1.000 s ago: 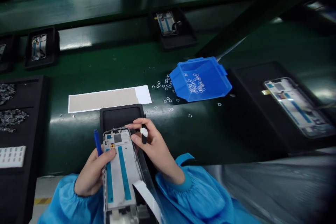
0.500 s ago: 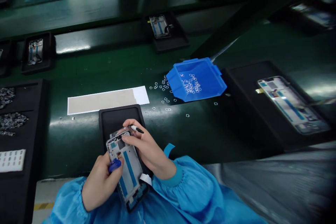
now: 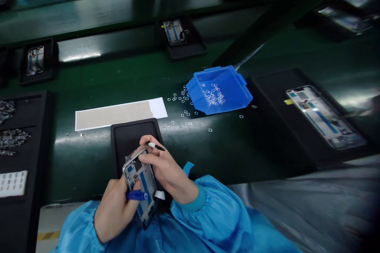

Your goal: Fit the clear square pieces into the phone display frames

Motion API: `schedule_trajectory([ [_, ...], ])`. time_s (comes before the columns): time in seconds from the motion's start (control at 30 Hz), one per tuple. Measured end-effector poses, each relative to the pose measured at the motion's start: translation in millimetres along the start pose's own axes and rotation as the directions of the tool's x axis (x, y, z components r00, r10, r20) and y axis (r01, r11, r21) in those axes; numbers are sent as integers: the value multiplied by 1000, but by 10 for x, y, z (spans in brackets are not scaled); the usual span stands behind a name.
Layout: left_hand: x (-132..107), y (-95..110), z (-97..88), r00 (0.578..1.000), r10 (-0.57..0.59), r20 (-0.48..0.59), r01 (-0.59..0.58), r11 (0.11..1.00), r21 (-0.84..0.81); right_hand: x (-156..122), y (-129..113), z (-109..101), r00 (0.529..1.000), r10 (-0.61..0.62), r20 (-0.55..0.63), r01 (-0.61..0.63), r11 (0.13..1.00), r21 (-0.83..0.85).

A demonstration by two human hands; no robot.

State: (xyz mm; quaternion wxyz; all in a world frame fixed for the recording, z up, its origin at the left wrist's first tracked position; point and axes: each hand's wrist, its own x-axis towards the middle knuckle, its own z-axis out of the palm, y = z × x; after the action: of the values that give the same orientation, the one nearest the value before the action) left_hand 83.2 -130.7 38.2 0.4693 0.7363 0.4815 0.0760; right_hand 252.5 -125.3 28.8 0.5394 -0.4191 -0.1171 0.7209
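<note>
I hold a phone frame [image 3: 141, 185] with blue strips, tilted up over a black tray [image 3: 130, 136] near the bench edge. My left hand [image 3: 117, 209] is closed round the frame's lower left side and also grips a blue tool [image 3: 135, 195] that lies across the frame. My right hand [image 3: 162, 170] is closed on the frame's top right corner, a thin black-and-white tool [image 3: 156, 146] sticking out between its fingers. A white tab [image 3: 159, 195] hangs from the frame's right side.
A blue bin [image 3: 221, 91] of small white square parts lies tipped, with parts scattered beside it. A beige strip [image 3: 118, 114] lies behind the tray. Black trays with phone frames sit at right [image 3: 323, 116] and on the far belt. Part trays [image 3: 14, 138] stand at left.
The phone frame has been lifted and tilted steeply toward me. The blue tool in my left hand swung from upright beside the frame to lying across its face.
</note>
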Motion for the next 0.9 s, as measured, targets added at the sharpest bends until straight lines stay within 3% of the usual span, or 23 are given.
schedule_trajectory([
  [0.3,-18,-35,3,1000,-7,31,8,998,-64,-22,12,-30,1000,-15,23,15,1000,-12],
  [0.37,25,-55,-45,996,-31,80,42,988,-147,-58,-12,-59,996,-82,19,84,988,-126],
  [0.4,66,-64,-74,993,-48,105,68,979,-193,-81,-27,-88,985,-174,2,170,963,-209],
  [0.43,121,-71,-102,990,-67,124,94,969,-228,-106,-41,-126,954,-300,-25,278,911,-305],
  [0.5,257,-78,-147,985,-99,142,132,960,-246,-149,-55,-236,814,-575,-84,463,729,-505],
  [0.57,382,-86,-179,986,-113,126,134,974,-180,-171,-36,-378,684,-722,-101,503,568,-652],
  [0.6,422,-97,-196,988,-119,94,129,985,-114,-173,-12,-456,664,-742,-96,485,525,-699],
  [0.67,428,-152,-242,990,-133,-55,136,989,56,-168,62,-605,681,-728,-79,421,478,-771],
  [0.77,262,-330,-309,935,-88,-342,183,950,253,-171,215,-769,710,-701,-69,324,412,-852],
  [0.83,87,-475,-275,925,-56,-376,177,939,294,-191,322,-809,729,-682,-49,305,388,-870],
  [0.9,-82,-596,-134,948,-43,-314,135,951,277,-221,407,-789,739,-673,-31,319,390,-864],
])
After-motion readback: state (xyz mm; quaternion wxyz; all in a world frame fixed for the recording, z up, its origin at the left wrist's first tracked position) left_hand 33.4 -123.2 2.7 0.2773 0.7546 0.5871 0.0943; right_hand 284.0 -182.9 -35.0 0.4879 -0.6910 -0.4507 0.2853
